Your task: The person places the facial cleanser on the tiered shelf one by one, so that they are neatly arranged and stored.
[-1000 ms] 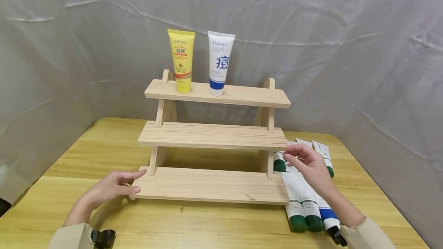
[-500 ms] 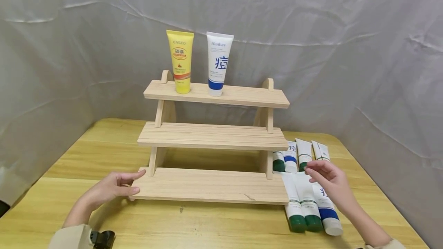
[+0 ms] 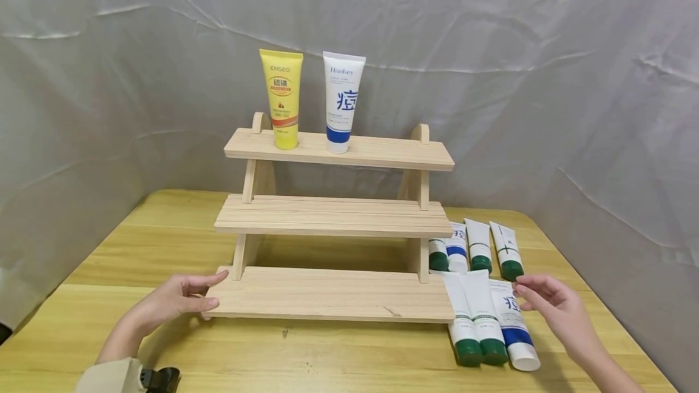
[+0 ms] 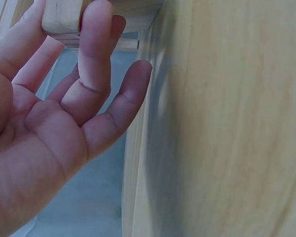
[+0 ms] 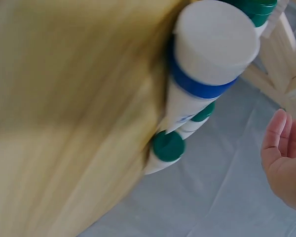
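Right hand has shifted outward in the head view — empty, beside the front blue-banded tube on the table; the rack half-hides a green-capped tube. Left wrist: left hand grips the rack's end. Right wrist: the blue-banded tube blocks part of a green cap.

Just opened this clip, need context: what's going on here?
A person's left hand holds the left end of the bottom shelf of a wooden rack. The right hand holds nothing, close to a blue-banded tube. That is one of seven visible tubes lying in two rows on the table, at the rack's right. A yellow tube and a white tube stand on the top shelf.
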{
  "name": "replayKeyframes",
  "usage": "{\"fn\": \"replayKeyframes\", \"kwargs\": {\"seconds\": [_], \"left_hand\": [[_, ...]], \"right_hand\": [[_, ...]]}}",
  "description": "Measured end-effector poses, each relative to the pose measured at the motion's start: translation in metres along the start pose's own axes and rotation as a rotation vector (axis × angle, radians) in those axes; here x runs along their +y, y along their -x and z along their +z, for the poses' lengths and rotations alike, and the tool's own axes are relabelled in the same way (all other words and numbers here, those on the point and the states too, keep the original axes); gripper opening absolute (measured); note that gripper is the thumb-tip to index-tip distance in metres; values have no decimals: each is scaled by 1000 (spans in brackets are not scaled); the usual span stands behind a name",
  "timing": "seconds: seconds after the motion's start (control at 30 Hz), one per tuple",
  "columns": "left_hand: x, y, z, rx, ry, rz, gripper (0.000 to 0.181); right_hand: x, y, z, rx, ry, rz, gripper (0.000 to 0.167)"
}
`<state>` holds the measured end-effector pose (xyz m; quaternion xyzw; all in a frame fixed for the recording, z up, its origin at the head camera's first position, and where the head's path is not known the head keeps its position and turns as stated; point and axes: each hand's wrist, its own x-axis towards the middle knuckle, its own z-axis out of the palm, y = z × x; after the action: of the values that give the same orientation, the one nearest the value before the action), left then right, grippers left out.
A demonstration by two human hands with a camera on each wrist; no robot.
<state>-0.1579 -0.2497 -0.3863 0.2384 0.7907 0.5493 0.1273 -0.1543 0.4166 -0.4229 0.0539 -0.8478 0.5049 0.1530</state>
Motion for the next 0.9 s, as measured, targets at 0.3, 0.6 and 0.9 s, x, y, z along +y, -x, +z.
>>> {"fn": "replayKeyframes", "kwargs": {"seconds": [0.3,0.6,0.9], "left_hand": [[0,1,0,-18,21,8,55],[-2,0,0,-26,19,9,54],[-4,1,-3,-40,7,36,50]], "right_hand": [[-4,23,-12,-18,71,110,37],[-42,38,-9,-79,182,203,40],[-78,43,2,-180,225,335,43]]}}
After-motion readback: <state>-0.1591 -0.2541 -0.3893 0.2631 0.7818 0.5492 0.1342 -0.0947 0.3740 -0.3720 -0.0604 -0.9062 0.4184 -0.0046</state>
